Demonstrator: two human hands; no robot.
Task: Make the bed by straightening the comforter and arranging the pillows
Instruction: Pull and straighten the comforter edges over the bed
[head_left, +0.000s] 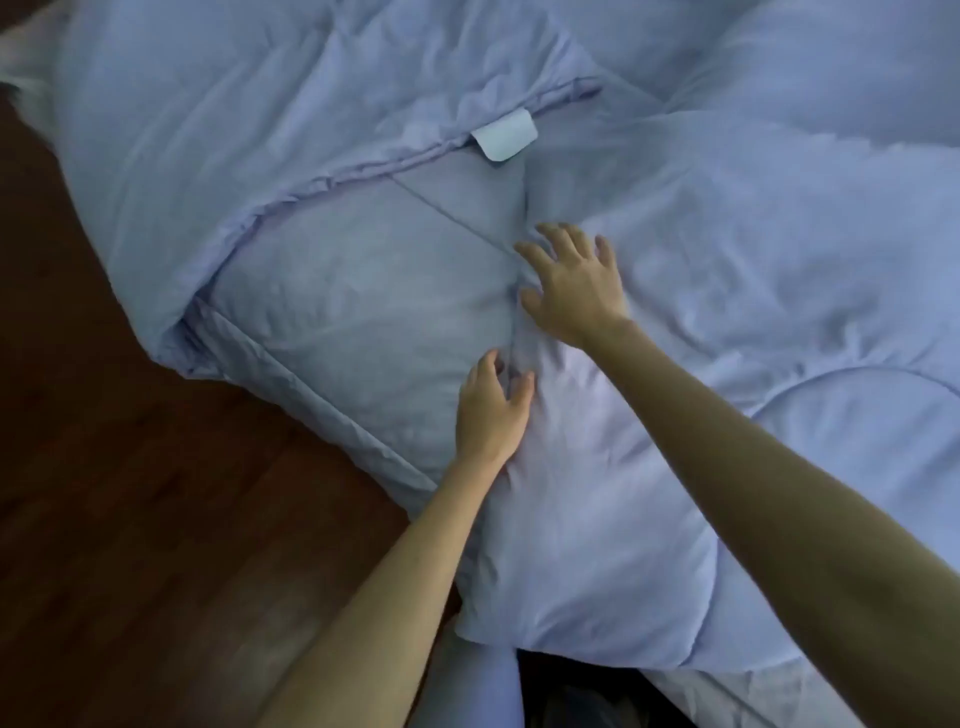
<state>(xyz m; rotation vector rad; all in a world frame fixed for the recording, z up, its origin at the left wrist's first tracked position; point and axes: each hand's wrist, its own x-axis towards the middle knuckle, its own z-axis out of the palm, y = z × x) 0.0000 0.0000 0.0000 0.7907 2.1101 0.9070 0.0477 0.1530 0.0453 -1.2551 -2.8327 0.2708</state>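
A pale blue quilted comforter (727, 234) lies rumpled across the bed, with one corner folded back over itself and a white label (504, 136) showing at its seam. My left hand (491, 410) rests on the comforter near a crease, fingers slightly curled into the fold. My right hand (571, 286) lies just above it, fingers spread flat on the fabric. No pillow is in view.
Dark wooden floor (104, 493) runs along the left side, where the comforter's edge (322, 410) hangs over the bed. A white sheet (737, 686) shows at the bottom edge. Something dark sits below the comforter at bottom centre.
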